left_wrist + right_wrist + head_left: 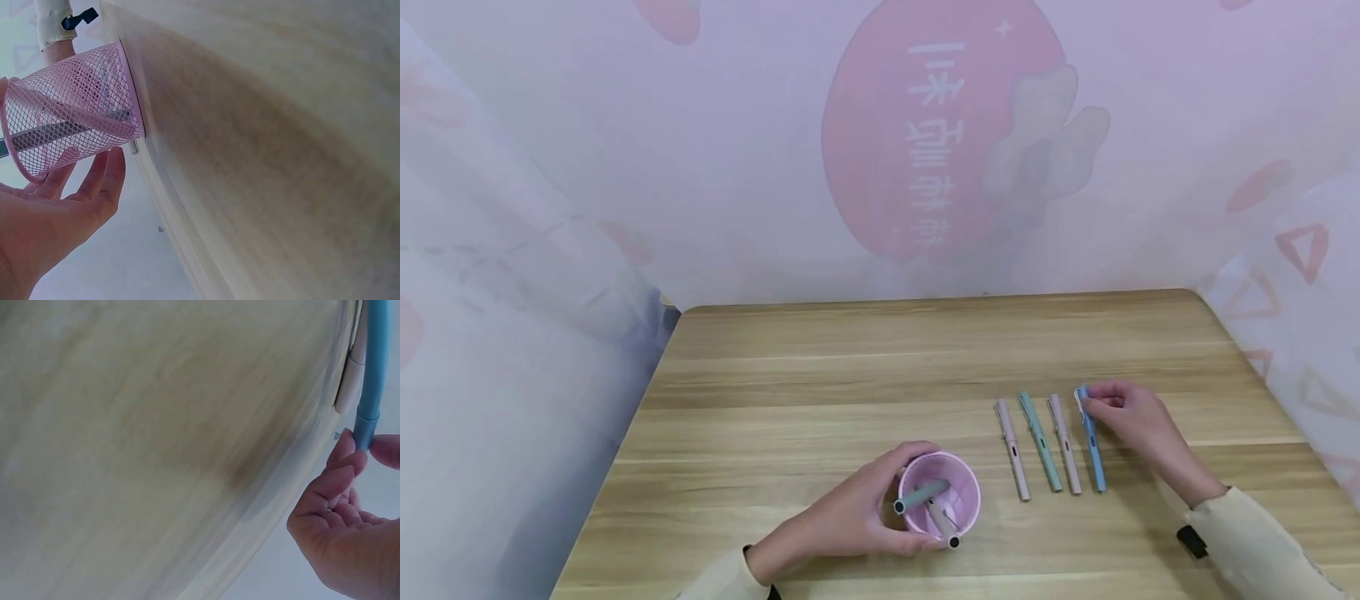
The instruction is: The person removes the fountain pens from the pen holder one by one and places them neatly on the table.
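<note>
Pink mesh cup [940,493] on desk [820,375], left hand [850,517] grip wrapped round it. Right hand [1131,417] pinching blue pen [1092,442] top end, three pens [1037,446] alongside.

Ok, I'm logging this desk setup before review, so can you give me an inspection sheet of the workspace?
Surface: light wooden table, bare grain, rounded corners.
Job's things: pink wire-mesh pen cup stands upright with two pens inside; four capped pens lie side by side to its right: pale pink pen, green pen, second pale pink pen, blue plastic pen.
Clutter: nothing seen.
Grips: left hand curls round the cup; right hand pinches the far end of the blue pen, which lies on the table.
Cables: nothing seen; a dark strap shows at the right cuff.
Surroundings: pale printed fabric backdrop with a pink round motif.
</note>
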